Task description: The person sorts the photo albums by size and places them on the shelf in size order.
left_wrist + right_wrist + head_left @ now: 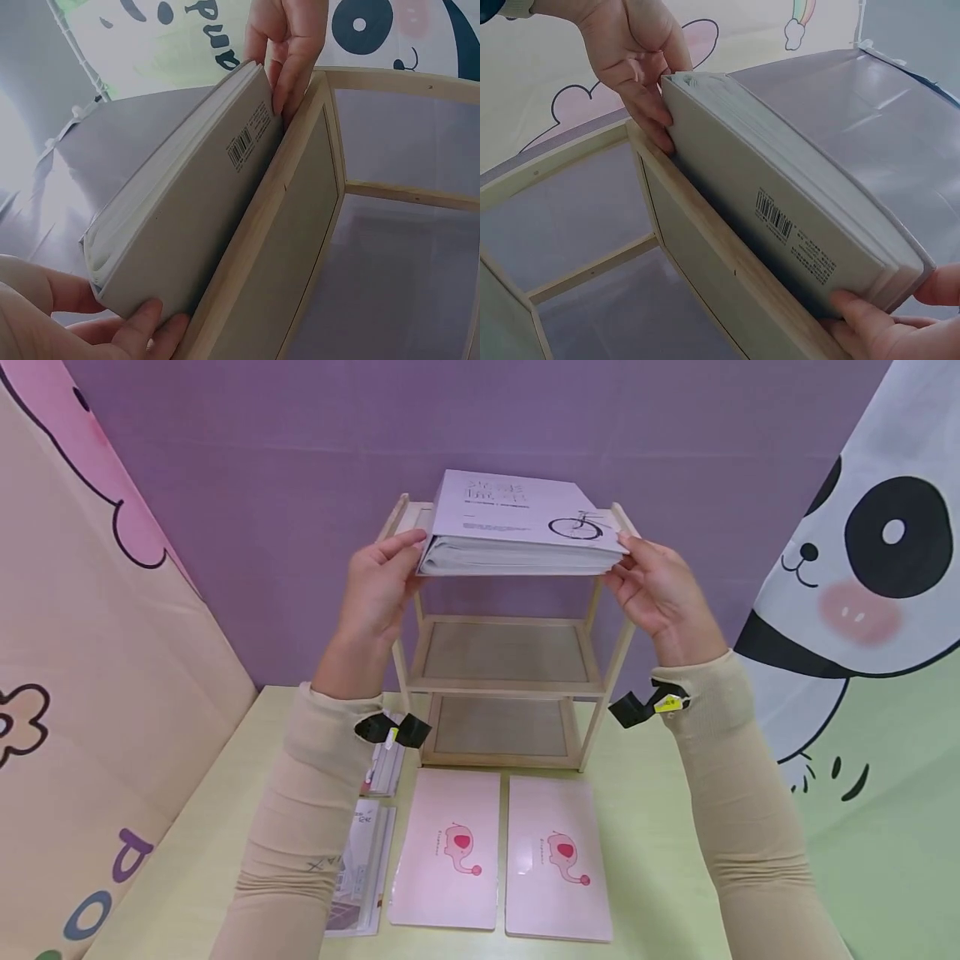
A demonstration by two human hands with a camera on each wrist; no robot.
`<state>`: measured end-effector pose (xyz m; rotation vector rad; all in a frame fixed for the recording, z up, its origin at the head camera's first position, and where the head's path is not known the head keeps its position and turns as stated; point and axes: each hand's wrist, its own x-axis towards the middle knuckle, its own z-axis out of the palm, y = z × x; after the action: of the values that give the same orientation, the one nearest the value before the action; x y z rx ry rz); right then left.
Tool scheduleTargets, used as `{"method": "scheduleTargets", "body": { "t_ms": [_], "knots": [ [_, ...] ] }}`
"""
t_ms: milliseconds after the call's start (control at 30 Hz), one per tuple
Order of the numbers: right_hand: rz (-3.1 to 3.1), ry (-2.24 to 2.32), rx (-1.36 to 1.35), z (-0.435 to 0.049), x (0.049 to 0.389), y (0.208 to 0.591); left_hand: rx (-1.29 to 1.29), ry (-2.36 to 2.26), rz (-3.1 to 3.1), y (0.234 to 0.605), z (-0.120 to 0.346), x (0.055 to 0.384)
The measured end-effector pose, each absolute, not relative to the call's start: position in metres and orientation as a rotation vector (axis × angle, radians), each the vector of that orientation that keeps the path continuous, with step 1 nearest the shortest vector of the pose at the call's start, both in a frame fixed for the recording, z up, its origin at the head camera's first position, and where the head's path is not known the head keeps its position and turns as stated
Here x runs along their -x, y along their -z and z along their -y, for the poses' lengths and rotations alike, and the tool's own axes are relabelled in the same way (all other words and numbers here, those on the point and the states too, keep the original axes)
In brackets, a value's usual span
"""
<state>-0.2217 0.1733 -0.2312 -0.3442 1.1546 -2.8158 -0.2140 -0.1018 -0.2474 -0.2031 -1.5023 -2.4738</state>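
Head view: at twelve o'clock, a thick white album (517,518) with a bicycle drawing lies over the top tier of a wooden rack (510,687). The left hand (380,585) grips its near corner at eight o'clock, the right hand (660,593) its near corner at four. Two pink booklets (446,893) lie at six o'clock on the worktop (652,860).

Left wrist view: fingers at seven o'clock support the barcoded underside; the thickness suggests real weight, best shared between two hands.

Right wrist view: the covers look stiff and smooth, possibly slippery; the pages between could fan, so pinch both covers together. Whether the far edge rests on the rack, I cannot tell.
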Motion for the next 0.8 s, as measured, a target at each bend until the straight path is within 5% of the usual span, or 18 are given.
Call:
{"method": "scheduleTargets", "body": {
  "t_ms": [800],
  "knots": [
    [-1.388,2.774,0.393,-0.1751,0.2216,0.2343,0.233,2.310,1.607,0.2521,0.0994,0.2051]
  ]
}}
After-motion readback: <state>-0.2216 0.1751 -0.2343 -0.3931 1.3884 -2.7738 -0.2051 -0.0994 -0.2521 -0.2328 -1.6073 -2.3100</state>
